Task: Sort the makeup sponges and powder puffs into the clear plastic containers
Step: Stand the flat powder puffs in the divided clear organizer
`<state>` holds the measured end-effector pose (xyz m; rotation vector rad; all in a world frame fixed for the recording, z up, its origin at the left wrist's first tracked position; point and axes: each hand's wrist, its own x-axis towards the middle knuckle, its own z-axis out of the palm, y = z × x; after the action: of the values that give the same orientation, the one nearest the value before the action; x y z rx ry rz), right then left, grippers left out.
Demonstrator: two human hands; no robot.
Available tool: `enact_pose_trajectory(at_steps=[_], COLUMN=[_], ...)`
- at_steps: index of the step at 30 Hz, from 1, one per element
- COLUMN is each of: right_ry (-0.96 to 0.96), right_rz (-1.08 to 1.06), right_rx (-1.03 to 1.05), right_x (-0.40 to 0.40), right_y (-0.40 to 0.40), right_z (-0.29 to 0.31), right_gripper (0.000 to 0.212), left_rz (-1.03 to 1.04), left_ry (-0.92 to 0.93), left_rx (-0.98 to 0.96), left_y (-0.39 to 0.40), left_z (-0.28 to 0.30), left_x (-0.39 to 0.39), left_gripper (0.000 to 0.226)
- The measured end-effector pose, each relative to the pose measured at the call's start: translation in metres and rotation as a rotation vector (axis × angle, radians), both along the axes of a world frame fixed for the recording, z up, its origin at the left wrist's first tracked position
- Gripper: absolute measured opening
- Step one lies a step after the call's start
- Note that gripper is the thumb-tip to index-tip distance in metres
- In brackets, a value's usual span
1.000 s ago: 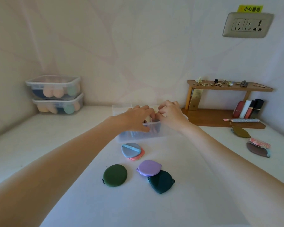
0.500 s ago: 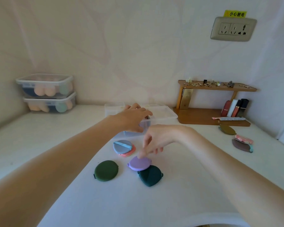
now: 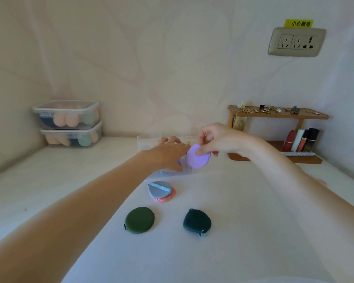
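Over container (image 3: pixel 151 142): right hand (image 3: pixel 219 139) pinching purple puff (image 3: pixel 198 157)

Clear container (image 3: pixel 146 142) at frame centre mostly hidden behind left hand (image 3: pixel 168 155) and right hand (image 3: pixel 217 139); contents unreadable. Lilac puff (image 3: pixel 198 158) motion-blurred, upper edge covered by right fingers. Coral puff (image 3: pixel 166 198) largely under grey-blue puff (image 3: pixel 158 189). Pink item (image 3: pixel 321 182) at right half hidden by right forearm. Small trinkets on wooden shelf (image 3: pixel 278 114) too small to identify. Both forearms cut by lower frame edge.
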<state>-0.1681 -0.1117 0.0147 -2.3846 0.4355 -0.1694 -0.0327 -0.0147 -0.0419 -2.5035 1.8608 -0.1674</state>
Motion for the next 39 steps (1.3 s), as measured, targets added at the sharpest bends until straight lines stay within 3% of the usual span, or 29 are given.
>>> enact_pose_trajectory(at_steps=[4,6,13,19,24,28,31,36,37,39], right_ry=[-0.363,-0.414,-0.293,-0.278,-0.227,-0.091,-0.092,-0.288,-0.240,0.034], right_rz=[-0.295,-0.349,-0.257,-0.250,-0.258,-0.234,-0.218,-0.142,-0.088,0.075], right_rx=[-0.107,-0.194,-0.486,-0.481,-0.528,-0.517,-0.534,-0.483,-0.422,-0.298], right_x=[0.018,0.028,0.055,0.053,0.052,0.055,0.052,0.028,0.022,0.016], right_y=[-0.018,-0.017,-0.014,-0.015,-0.015,-0.014,-0.012,0.002,0.007,0.020], right_z=[-0.005,-0.018,-0.061,-0.063,-0.061,-0.060,-0.054,-0.026,-0.020,-0.012], right_gripper=[0.026,0.019,0.015,0.003,0.021,0.024,0.027,0.022,0.020,0.015], left_rz=[-0.011,-0.013,-0.021,-0.024,-0.040,-0.045,-0.037,-0.086,-0.116,-0.176], left_ry=[0.016,0.018,0.029,0.033,0.018,0.006,-0.002,-0.045,-0.069,-0.079], left_rx=[-0.015,-0.024,-0.042,-0.051,-0.050,-0.057,-0.050,-0.305,-0.365,-0.461], left_y=[0.000,0.001,0.004,0.006,0.005,0.004,0.005,0.022,0.028,0.039], left_z=[0.001,0.000,0.000,-0.003,-0.004,-0.006,-0.006,-0.006,-0.006,-0.007], left_x=[-0.002,-0.002,-0.005,-0.001,0.001,0.001,0.000,0.002,-0.001,-0.005], left_gripper=[0.045,0.044,0.049,0.045,0.044,0.045,0.048,0.038,0.033,0.030])
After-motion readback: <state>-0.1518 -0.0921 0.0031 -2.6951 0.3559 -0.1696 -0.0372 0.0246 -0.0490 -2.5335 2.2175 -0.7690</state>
